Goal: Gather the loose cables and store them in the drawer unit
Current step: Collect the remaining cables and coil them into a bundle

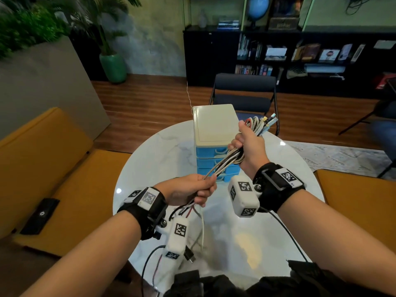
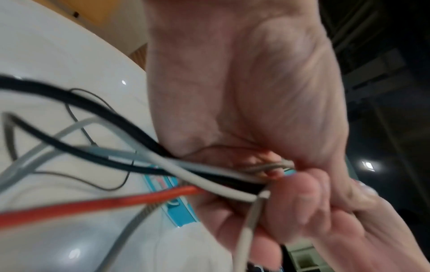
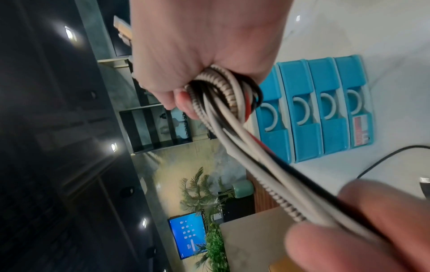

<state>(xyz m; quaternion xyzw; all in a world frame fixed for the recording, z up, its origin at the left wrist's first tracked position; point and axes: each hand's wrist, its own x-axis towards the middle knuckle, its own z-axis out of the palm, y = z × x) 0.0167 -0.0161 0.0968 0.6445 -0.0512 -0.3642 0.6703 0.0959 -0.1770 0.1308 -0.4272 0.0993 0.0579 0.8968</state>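
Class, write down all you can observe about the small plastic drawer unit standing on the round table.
The small plastic drawer unit stands upright on the round white marble-look table, towards its far side. It has a cream, flat rectangular top and cream frame, with four blue drawers stacked one above another, each with a pale curved handle in a recess; the bottom one carries a label. All look closed. The bundle of mixed cables, gripped by the left hand and right hand, crosses in front of it; whether it touches the unit cannot be told.

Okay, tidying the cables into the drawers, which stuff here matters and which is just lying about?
Part of the job:
- bundle of white, black, red and braided cables, gripped by left hand and right hand
- cream-topped plastic drawer unit with blue drawers, all closed

Just lying about:
- round white marble table
- dark folding chair
- green plant pot
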